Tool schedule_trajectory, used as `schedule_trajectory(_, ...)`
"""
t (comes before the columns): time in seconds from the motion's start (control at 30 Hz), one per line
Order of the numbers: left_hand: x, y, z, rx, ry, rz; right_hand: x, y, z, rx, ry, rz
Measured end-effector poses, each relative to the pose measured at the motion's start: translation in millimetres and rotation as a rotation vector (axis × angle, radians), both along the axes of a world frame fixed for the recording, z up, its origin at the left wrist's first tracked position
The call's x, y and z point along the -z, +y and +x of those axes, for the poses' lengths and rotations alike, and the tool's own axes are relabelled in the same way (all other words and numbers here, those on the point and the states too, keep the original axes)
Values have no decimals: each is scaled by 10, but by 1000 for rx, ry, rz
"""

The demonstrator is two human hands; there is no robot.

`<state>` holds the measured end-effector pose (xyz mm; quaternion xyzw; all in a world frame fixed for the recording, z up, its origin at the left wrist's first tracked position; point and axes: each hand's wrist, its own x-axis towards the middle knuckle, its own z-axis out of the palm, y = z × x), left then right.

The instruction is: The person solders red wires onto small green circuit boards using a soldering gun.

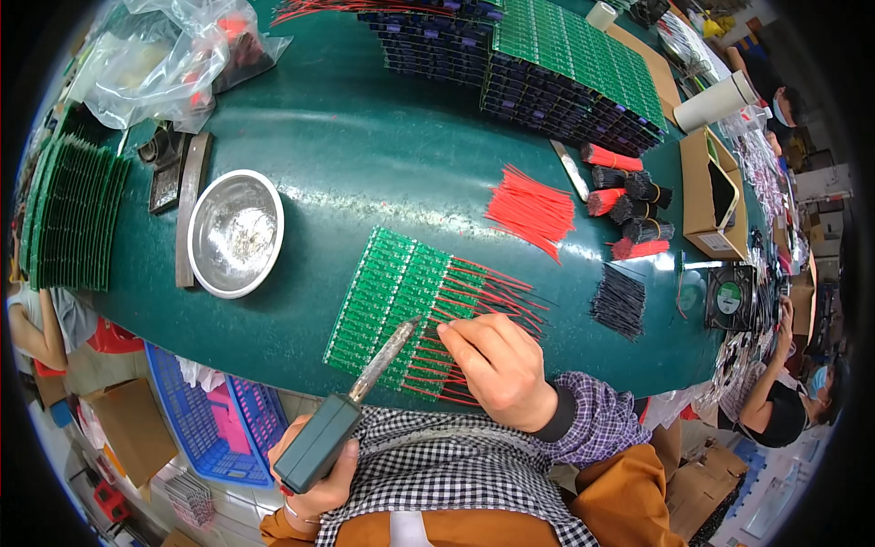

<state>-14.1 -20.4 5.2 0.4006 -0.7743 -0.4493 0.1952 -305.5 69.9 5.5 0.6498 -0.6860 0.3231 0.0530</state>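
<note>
My left hand [335, 483] is wrapped round the dark green handle of a soldering iron [319, 444]. Its metal shaft slants up and right, and the tip reaches the green circuit board panel [374, 296] lying on the table. Along the panel's right side, several thin red wires [488, 281] stick out to the right, with dark ends. Over these wires is my right hand [499, 369], thumb and forefinger pinched on a red wire close to the iron's tip. Whether the tip touches the board cannot be made out.
A white-rimmed bowl [235, 290] stands left of the panel. Loose red wires [531, 210] and black wires [619, 299] lie to the right, below bundled wires [629, 210]. Stacked boards [579, 55] fill the back; more boards [77, 214] stand left. People sit at both sides.
</note>
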Motion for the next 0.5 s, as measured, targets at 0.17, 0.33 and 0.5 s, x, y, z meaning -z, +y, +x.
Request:
schedule_trajectory(0.17, 22, 11, 27, 10, -4, 43, -1, 12, 23, 24, -11, 8)
schedule_trajectory(0.33, 11, -1, 7, 32, -9, 18, -5, 2, 26, 20, -7, 6)
schedule_trajectory(0.5, -17, -20, -31, 53, -17, 18, 4, 0, 13, 5, 19, 6)
